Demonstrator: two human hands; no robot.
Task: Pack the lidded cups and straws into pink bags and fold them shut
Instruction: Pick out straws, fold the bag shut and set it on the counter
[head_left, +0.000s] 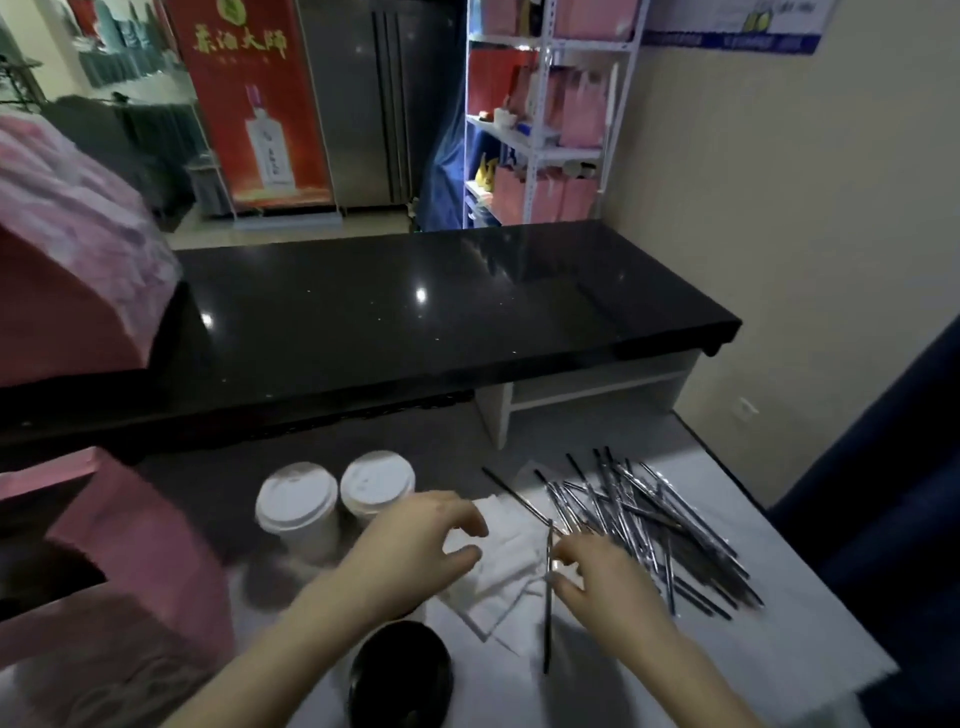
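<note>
The person's right hand (597, 577) has its thumb and fingertips closed on a single wrapped straw (547, 613). The straw runs from the fingers back toward the person's body, and its far end meets the edge of the pile of straws (654, 530), which is spread out just beyond and to the outside of that hand.

The left hand (415, 545) hovers with loosely spread, slightly curved fingers and grips nothing. Its fingertips are over the white napkins (498, 566), which lie between the two hands on the table (779, 597).

Two white lidded cups (298, 504) stand upright side by side just past the left hand, close to its knuckles. A cup with a black lid (400, 670) sits near the person, under the left forearm.

A pink bag (140, 561) stands open-mouthed to the outside of the left arm. More pink bags (67, 260), blurred, rest on the raised black counter (415, 312) well beyond both hands.
</note>
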